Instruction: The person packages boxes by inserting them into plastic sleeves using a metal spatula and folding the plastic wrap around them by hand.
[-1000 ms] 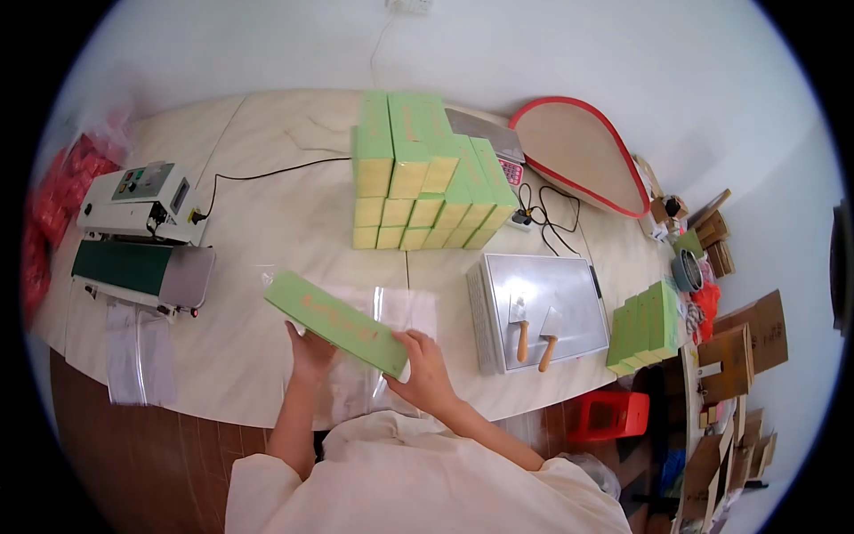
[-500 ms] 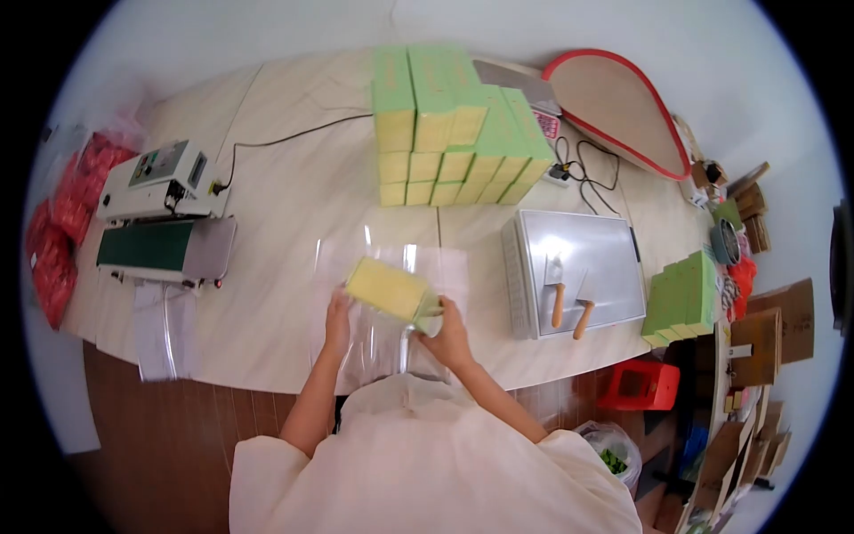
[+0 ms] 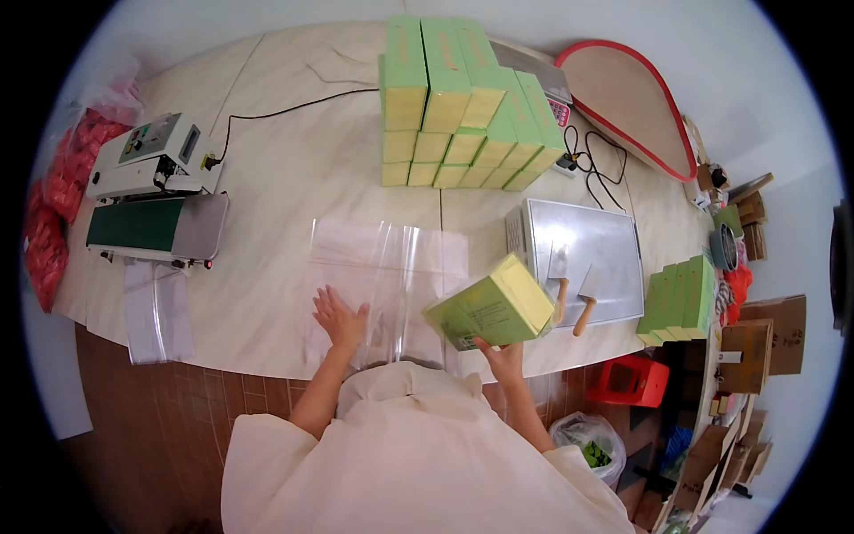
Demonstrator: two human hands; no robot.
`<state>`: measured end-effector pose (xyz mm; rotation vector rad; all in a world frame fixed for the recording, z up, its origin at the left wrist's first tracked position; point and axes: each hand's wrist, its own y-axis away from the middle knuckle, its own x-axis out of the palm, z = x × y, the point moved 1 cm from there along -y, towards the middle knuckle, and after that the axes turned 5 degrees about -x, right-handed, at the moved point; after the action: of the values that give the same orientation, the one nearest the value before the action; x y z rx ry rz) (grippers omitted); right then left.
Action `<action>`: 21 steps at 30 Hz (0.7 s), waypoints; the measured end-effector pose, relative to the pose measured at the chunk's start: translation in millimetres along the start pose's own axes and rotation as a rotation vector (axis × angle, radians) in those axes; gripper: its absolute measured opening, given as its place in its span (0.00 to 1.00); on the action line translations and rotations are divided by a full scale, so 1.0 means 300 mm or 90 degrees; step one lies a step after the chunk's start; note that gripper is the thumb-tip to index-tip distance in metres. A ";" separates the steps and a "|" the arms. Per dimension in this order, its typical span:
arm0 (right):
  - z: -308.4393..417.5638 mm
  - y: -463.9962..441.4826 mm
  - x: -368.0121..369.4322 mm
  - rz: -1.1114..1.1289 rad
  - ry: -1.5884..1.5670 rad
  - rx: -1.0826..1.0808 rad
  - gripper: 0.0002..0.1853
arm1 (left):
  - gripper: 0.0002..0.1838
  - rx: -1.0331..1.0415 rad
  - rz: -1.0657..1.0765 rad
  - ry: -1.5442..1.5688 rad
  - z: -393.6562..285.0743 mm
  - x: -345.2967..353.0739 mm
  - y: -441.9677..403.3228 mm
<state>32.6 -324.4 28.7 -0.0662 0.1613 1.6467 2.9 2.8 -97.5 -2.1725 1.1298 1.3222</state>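
My right hand (image 3: 504, 360) grips a green and yellow box (image 3: 485, 307) by its near lower edge. The box is tilted above the table, just left of the metal plate's front corner; small print shows on its green face. My left hand (image 3: 341, 319) is spread over clear plastic sheeting (image 3: 387, 254) that lies flat in front of me, its fingers apart and holding nothing. Some of the sheeting is hidden by my hand and the box.
Stacked green boxes (image 3: 445, 98) stand at the back. A sealing machine (image 3: 156, 191) is on the left. To the right lie a metal plate (image 3: 614, 240) with two wooden-handled scrapers (image 3: 584, 313), more green boxes (image 3: 680, 298), and a red-rimmed tray (image 3: 623, 98).
The box has moved right and turned, showing its printed green face. My left hand has let go of it and lies spread over the plastic; my right hand keeps hold.
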 end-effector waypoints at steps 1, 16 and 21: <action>0.001 0.014 0.006 -0.018 0.008 -0.011 0.26 | 0.51 -0.022 0.023 0.007 0.001 -0.003 0.001; -0.045 0.056 0.031 -0.051 0.014 0.072 0.33 | 0.55 -0.281 -0.175 -0.108 0.175 0.035 0.082; -0.045 0.060 0.028 -0.053 0.009 0.113 0.36 | 0.43 -0.249 -0.236 -0.067 0.182 -0.022 0.092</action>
<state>13.2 -319.4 15.4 0.0499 0.3111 1.5432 -51.7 24.1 -116.2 -2.3902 0.4196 1.5538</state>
